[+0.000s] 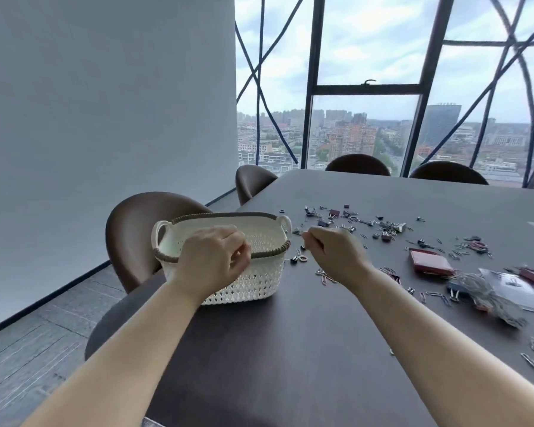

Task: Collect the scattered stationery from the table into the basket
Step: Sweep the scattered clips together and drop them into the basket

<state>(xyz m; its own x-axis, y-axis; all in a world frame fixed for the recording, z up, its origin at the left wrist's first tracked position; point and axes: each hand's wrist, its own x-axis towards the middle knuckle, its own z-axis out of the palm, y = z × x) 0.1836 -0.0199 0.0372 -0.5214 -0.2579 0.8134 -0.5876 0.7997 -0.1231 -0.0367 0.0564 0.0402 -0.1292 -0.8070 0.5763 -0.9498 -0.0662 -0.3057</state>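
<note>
At the near left corner of the dark table (290, 349), the white lattice basket (259, 282) stands close to the left edge, with a brown chair (130, 229) just beyond that edge. I see the left hand (211, 257) over the basket's near rim, its fingers curled inward; whether they enclose anything I cannot tell. The right hand (333, 254) hangs just right of the basket, above the tabletop, fingertips drawn together and pointing toward the basket. I cannot tell whether something small is pinched there. A few small clips (299, 258) lie on the table beside the basket's right wall, below that hand. The main scatter of binder and paper clips (383, 226) spreads far and right, well apart from the basket. A dark red case (430, 261) and a clear bag (487, 294) lie further right, and loose paper clips (532, 362) sit near the right edge of my view. A wide stretch of tabletop runs between the two forearms.
</note>
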